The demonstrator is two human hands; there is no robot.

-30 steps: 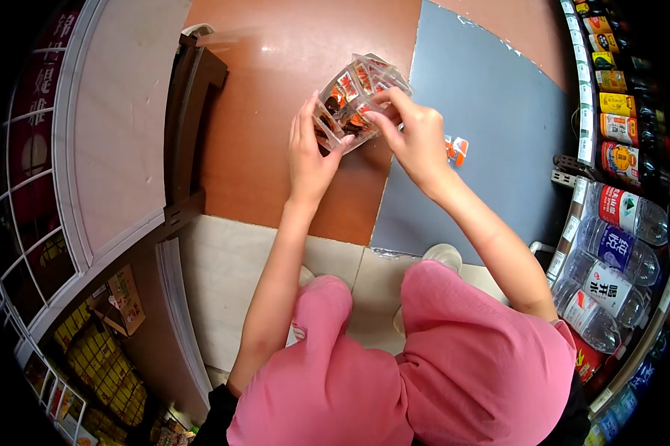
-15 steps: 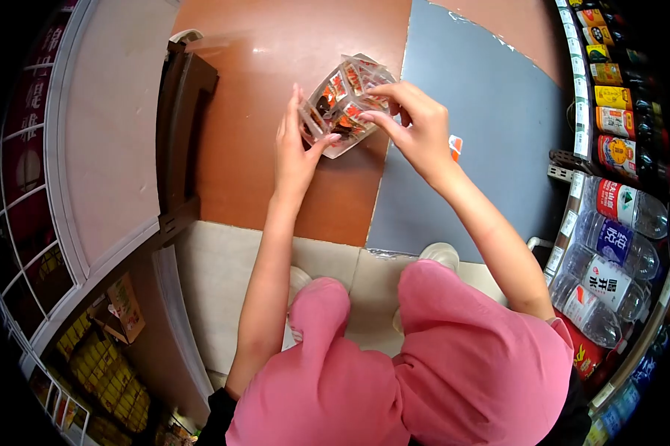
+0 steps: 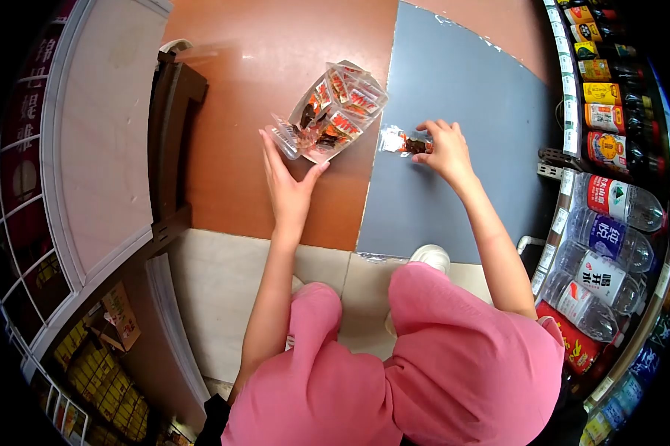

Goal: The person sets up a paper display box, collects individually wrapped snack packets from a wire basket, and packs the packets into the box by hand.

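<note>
A light-coloured, open tray point(image 3: 318, 157) on the brown floor section holds several clear snack packets point(image 3: 340, 126) with red-and-orange print and dark contents. My left hand point(image 3: 289, 189) grips the tray's near-left corner, thumb on the near side and fingers along the left. Beside those fingers, clear packets point(image 3: 284, 140) lean over the tray's left edge. Over the grey floor section to the right, my right hand point(image 3: 446, 152) pinches a small snack packet point(image 3: 407, 144) between thumb and fingers. Its right end is hidden by the fingers; I cannot tell whether it touches the floor.
Shelves along the right carry sauce bottles point(image 3: 606, 117) and large clear water bottles point(image 3: 610, 241) lying on their sides. A brown stand point(image 3: 177, 134) and a pale panel point(image 3: 119, 141) are on the left. My pink-covered knees point(image 3: 468, 327) are below my hands.
My right hand has moved from the tray to the right, now with a packet in it over the grey section. The left hand stays at the tray, where the packets sit differently.
</note>
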